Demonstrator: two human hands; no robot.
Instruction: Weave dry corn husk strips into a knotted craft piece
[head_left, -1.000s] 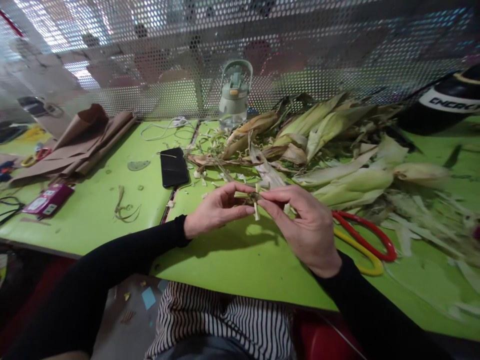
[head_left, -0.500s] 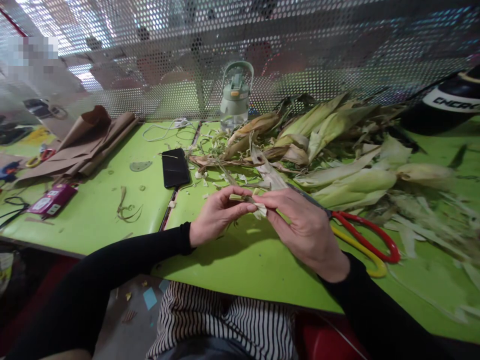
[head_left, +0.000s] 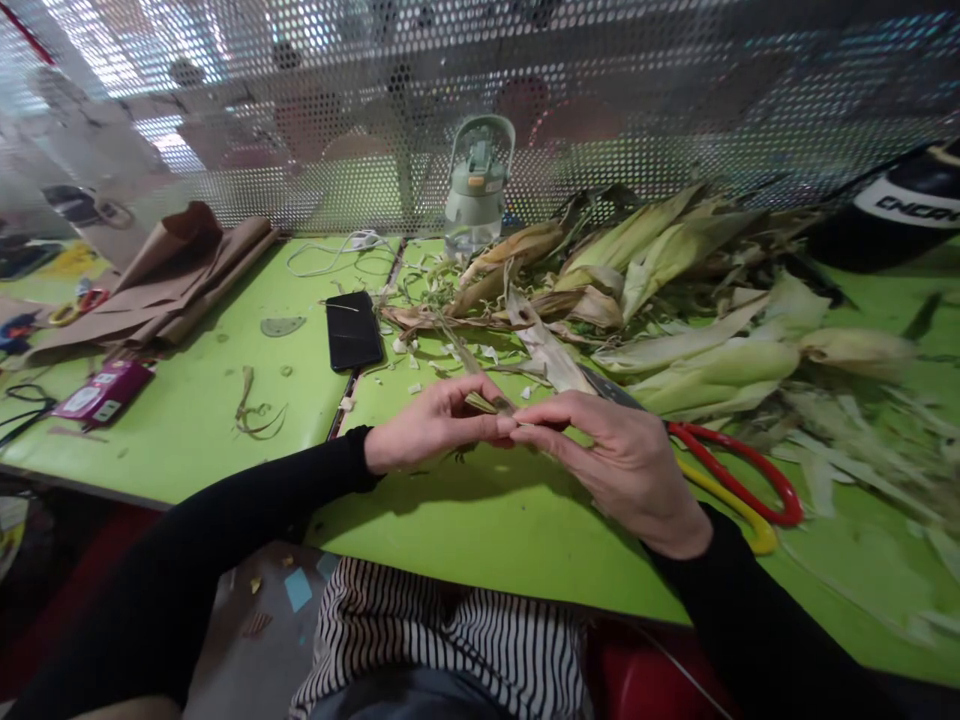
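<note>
Between my two hands is a small bundle of corn husk strips [head_left: 482,403], pale green and mostly covered by fingers. My left hand [head_left: 442,422] pinches it between thumb and fingers. From the other side, the thumb and forefinger of my right hand [head_left: 619,460] close on the bundle's right end, fingertips almost touching my left thumb. Both hands are just above the green table [head_left: 480,530]. Scissors [head_left: 739,460] with red and yellow handles lie beside my right hand, their blades partly behind it. A dry husk piece [head_left: 547,350] lies just beyond the hands.
Corn husks [head_left: 667,250] are heaped at the back right, with shreds [head_left: 862,450] nearer. A phone [head_left: 353,331], a protractor [head_left: 283,326], a purple box [head_left: 106,392] and brown paper [head_left: 172,290] lie left. A water bottle [head_left: 474,205] stands by the perforated screen [head_left: 315,120].
The pale flap of husk that stuck out by my right fingertips no longer shows. My right fingers have drawn in close to my left thumb. The view has shifted slightly.
</note>
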